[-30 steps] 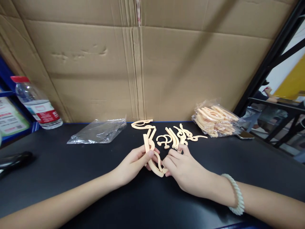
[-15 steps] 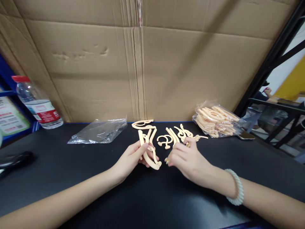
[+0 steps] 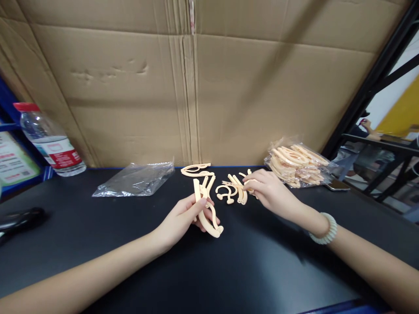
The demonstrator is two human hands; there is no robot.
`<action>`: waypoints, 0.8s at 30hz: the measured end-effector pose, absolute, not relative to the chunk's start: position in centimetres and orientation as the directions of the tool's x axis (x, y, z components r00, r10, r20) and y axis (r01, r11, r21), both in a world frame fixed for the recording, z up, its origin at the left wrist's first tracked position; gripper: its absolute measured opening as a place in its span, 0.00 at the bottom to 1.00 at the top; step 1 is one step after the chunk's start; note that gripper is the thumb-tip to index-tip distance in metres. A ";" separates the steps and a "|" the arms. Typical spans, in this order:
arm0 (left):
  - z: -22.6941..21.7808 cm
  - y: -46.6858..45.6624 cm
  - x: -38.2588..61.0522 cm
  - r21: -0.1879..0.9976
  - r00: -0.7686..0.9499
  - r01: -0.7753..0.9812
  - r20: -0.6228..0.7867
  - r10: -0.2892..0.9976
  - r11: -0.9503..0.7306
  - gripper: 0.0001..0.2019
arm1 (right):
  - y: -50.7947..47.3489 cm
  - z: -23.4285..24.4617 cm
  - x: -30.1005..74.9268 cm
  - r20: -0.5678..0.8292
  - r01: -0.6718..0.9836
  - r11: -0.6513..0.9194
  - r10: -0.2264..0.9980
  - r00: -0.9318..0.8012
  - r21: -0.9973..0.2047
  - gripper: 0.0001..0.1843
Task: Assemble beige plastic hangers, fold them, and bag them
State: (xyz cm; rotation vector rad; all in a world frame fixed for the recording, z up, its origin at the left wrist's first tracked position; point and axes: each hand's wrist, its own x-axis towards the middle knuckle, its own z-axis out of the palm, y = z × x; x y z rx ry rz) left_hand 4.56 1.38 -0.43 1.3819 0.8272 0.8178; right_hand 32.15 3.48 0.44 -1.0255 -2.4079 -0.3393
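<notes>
My left hand [image 3: 188,213] is closed around a cream plastic folding hanger piece [image 3: 203,213], two curved arms that meet at their lower end. My right hand [image 3: 273,194] reaches over the loose parts, with its fingers pinched together around a thin cream hanger part [image 3: 249,185]; most of that part is hidden by the fingers. Just left of those fingers lie straight hanger arms [image 3: 238,192] and curved hanger hooks [image 3: 225,194]. Behind my left hand, more arms [image 3: 210,185] rest on the table, and a folded hanger piece [image 3: 196,170] lies at the back edge.
On the black table [image 3: 209,274], a flat clear plastic bag [image 3: 134,179] lies at left. A clear bag of cream hanger parts [image 3: 297,163] and a phone [image 3: 338,186] sit at right. A red-capped bottle [image 3: 55,144] stands far left. Cardboard [image 3: 131,87] walls the back.
My right hand has moved away from my left hand, up and to the right, over the loose parts. My left hand keeps hold of its hanger piece, which has shifted slightly.
</notes>
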 end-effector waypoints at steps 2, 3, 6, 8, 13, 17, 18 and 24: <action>-0.4 1.4 4.6 0.999 0.488 -0.009 -0.024 0.873 0.032 0.20 | 3.5 0.0 31.9 0.444 0.730 0.683 0.645 -0.622 0.031 0.13; -0.3 1.4 4.7 0.999 0.488 -0.007 -0.028 0.872 0.036 0.20 | 3.5 -0.2 31.8 0.418 0.739 0.673 0.659 -0.625 0.045 0.13; -0.2 1.3 4.7 0.999 0.492 -0.002 -0.033 0.870 0.039 0.19 | 3.3 -0.1 31.6 0.470 0.780 0.616 0.659 -0.588 0.111 0.11; -0.2 1.3 4.7 0.999 0.496 -0.006 -0.026 0.868 0.034 0.19 | 3.3 0.1 31.6 0.549 0.809 0.572 0.636 -0.542 0.137 0.09; -0.4 1.4 4.6 0.999 0.501 -0.004 -0.028 0.865 0.035 0.19 | 3.1 0.1 31.6 0.481 0.847 0.473 0.699 -0.529 0.243 0.08; -0.4 1.4 4.7 0.999 0.506 -0.007 -0.030 0.862 0.039 0.19 | 2.7 -0.1 31.0 0.325 0.822 0.516 0.755 -0.569 0.241 0.11; -0.4 1.4 4.7 0.999 0.507 -0.007 -0.030 0.861 0.039 0.19 | 2.6 -0.1 30.9 0.320 0.827 0.513 0.762 -0.562 0.230 0.11; -0.3 1.4 4.6 0.999 0.508 -0.005 -0.037 0.860 0.046 0.18 | 2.4 0.1 30.7 0.327 0.823 0.545 0.758 -0.564 0.157 0.07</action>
